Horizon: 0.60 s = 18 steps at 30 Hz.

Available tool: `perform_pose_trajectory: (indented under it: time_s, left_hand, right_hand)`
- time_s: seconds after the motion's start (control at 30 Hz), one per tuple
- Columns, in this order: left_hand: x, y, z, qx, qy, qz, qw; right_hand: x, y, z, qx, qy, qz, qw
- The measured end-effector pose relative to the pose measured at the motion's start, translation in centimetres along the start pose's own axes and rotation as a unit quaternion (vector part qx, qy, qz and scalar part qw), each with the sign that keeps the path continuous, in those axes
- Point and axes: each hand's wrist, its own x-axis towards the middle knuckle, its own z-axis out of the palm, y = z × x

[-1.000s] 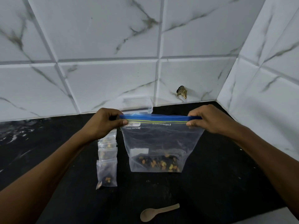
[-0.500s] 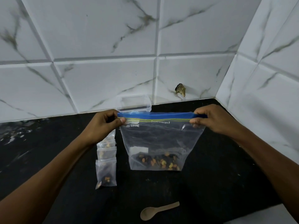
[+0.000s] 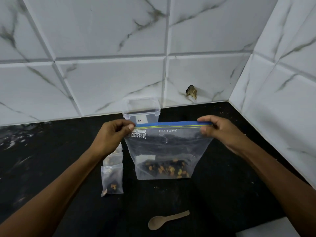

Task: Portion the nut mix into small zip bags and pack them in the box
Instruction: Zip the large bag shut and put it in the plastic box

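A large clear zip bag (image 3: 168,147) with a blue seal strip stands upright on the black counter, with nut mix (image 3: 166,169) lying at its bottom. My left hand (image 3: 111,135) pinches the left end of the strip. My right hand (image 3: 217,130) pinches the right end. The strip is stretched flat between them. Several small filled zip bags (image 3: 112,178) lie in a row to the left of the big bag. A clear plastic box (image 3: 141,109) stands behind the bag against the wall, partly hidden by it.
A pale wooden spoon (image 3: 166,220) lies on the counter near the front. White marble tiles form the back wall and a side wall (image 3: 282,100) close on the right. A white surface (image 3: 266,229) shows at the bottom right corner.
Both hands keep pinching the seal strip, and the bag stays in place. Only the view has shifted slightly.
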Motion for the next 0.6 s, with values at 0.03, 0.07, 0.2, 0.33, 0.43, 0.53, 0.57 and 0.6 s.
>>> perform_pose_trajectory:
  time_s: [0.03, 0.07, 0.2, 0.33, 0.43, 0.53, 0.57, 0.6]
  left_hand:
    - [-0.1, -0.3, -0.3, 0.021, -0.019, -0.007, 1.0]
    - [-0.2, -0.4, -0.5, 0.05, -0.034, -0.011, 0.998]
    - [-0.5, -0.3, -0.8, 0.159, -0.042, 0.019, 0.986]
    - [-0.5, -0.9, -0.7, 0.103, -0.052, -0.007, 0.993]
    - [-0.7, -1.4, 0.1, 0.03, -0.05, -0.053, 0.997]
    - [-0.9, -2.2, 0.8, 0.004, -0.034, -0.078, 0.996]
    - [-1.0, -2.4, 0.9, 0.011, -0.033, -0.07, 0.997]
    - [-1.1, -2.6, 1.0, 0.02, -0.031, -0.061, 0.997]
  right_hand:
    - [-0.1, 0.1, -0.1, -0.055, -0.025, -0.004, 0.998]
    - [-0.1, 0.3, 0.0, -0.121, -0.039, -0.011, 0.992]
    - [0.0, 0.3, 0.4, -0.202, -0.027, -0.038, 0.978]
    - [-0.1, 0.1, 0.6, -0.124, -0.025, -0.011, 0.992]
    - [0.0, 0.6, 1.3, -0.072, -0.022, 0.029, 0.997]
    - [-0.1, 1.2, 2.0, -0.066, -0.024, 0.038, 0.997]
    - [-0.2, 1.4, 2.2, -0.079, -0.024, 0.028, 0.996]
    - [-0.3, 1.6, 2.3, -0.095, -0.025, 0.012, 0.995]
